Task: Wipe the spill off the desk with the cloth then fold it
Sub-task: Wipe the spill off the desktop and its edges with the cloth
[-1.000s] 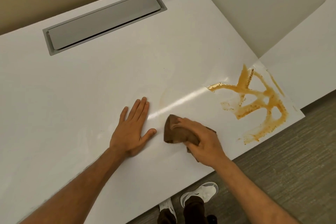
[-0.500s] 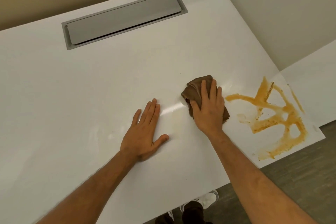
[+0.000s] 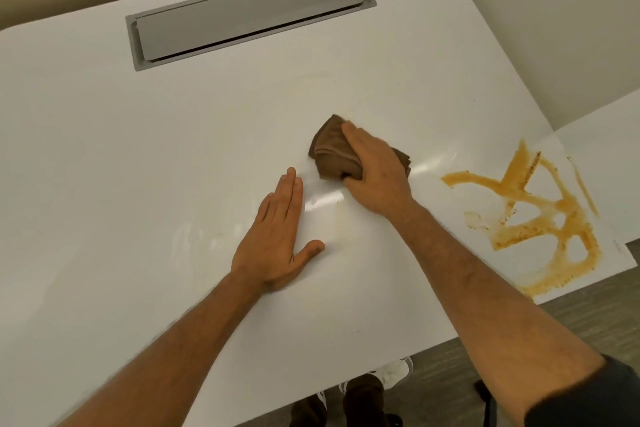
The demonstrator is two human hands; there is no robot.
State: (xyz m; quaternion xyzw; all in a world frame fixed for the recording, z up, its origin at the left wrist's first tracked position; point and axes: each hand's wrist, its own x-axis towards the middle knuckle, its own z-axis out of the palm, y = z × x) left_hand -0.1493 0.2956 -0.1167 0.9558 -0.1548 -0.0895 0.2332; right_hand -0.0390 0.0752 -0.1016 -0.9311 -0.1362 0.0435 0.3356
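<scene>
A bunched brown cloth (image 3: 330, 152) lies on the white desk (image 3: 138, 166), pressed down and gripped by my right hand (image 3: 374, 173) near the desk's middle. My left hand (image 3: 277, 239) rests flat on the desk, fingers together and thumb out, just below-left of the cloth and holding nothing. An orange-brown spill (image 3: 540, 211) in crossing streaks covers the desk's right front corner, well right of the cloth and apart from it. Faint pale smears (image 3: 341, 222) show on the desk between my hands.
A grey cable-tray lid (image 3: 242, 14) is set into the desk at the back. A beige wall (image 3: 554, 28) runs along the right side. The desk's front edge drops to grey floor (image 3: 588, 315), where my shoes (image 3: 394, 371) show.
My right hand has slid the cloth from near the front edge up toward the desk's middle and now curls around it. My left hand has stayed flat in place.
</scene>
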